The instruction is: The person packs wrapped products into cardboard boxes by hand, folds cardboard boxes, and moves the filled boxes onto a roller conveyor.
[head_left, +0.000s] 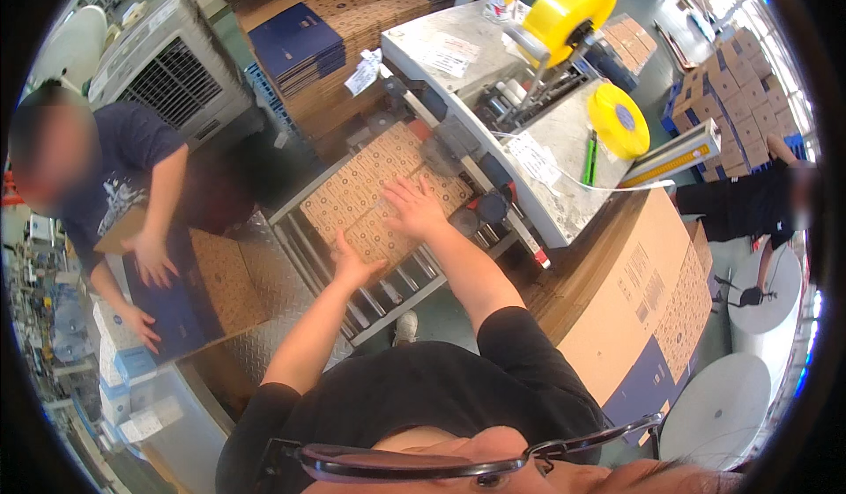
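Note:
A brown cardboard box [352, 190] with a small dark printed pattern lies on the roller conveyor [397, 284], a seam running across its top flaps. My right hand [412, 208] rests flat on the top of the box, fingers spread toward the far side. At the near edge of the box is my left hand [354, 265], thumb raised apart and the other fingers along the edge, partly hidden. Neither hand is closed round anything. Beyond the box, the taping machine [502, 111] carries a large yellow tape roll [568, 18].
On the machine's top lie another yellow tape roll [617, 119] and a green cutter [589, 159]. A co-worker at left handles a blue and brown carton [176, 304]. Flat cardboard [617, 291] is stacked at right, more with blue sheets [295, 40] behind. Another person stands at far right.

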`<control>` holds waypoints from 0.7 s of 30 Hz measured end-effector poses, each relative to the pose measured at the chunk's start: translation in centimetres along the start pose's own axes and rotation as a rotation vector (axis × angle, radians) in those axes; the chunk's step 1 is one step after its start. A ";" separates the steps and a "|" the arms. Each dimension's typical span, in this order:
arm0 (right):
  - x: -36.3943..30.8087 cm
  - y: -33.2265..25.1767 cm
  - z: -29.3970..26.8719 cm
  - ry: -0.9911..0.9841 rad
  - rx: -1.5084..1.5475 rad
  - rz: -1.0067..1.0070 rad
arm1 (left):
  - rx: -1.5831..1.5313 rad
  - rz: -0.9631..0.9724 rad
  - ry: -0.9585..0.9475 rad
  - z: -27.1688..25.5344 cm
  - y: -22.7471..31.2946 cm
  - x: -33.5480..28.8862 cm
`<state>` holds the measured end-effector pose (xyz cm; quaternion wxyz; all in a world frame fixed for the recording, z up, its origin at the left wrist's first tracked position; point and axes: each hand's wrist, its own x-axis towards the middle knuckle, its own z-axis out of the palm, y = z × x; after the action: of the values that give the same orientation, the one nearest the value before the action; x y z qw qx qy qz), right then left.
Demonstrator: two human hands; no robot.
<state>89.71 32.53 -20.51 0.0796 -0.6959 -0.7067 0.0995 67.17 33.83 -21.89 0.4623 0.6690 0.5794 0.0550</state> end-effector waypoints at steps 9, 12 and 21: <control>-7.0 -4.0 1.8 0.104 0.327 0.303 | 0.055 0.528 -0.135 2.3 1.9 5.4; -17.5 -7.8 -5.0 0.483 0.318 0.218 | -0.200 0.510 -0.251 2.3 -2.7 3.1; -46.3 -8.2 -15.6 0.041 -0.253 1.405 | 0.297 0.020 -0.386 -4.5 -27.5 -14.6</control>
<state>86.59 -13.42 -2.12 -0.0715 -0.9923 -0.0956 0.0314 39.82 21.51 -31.33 0.4604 0.7334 0.4754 -0.1554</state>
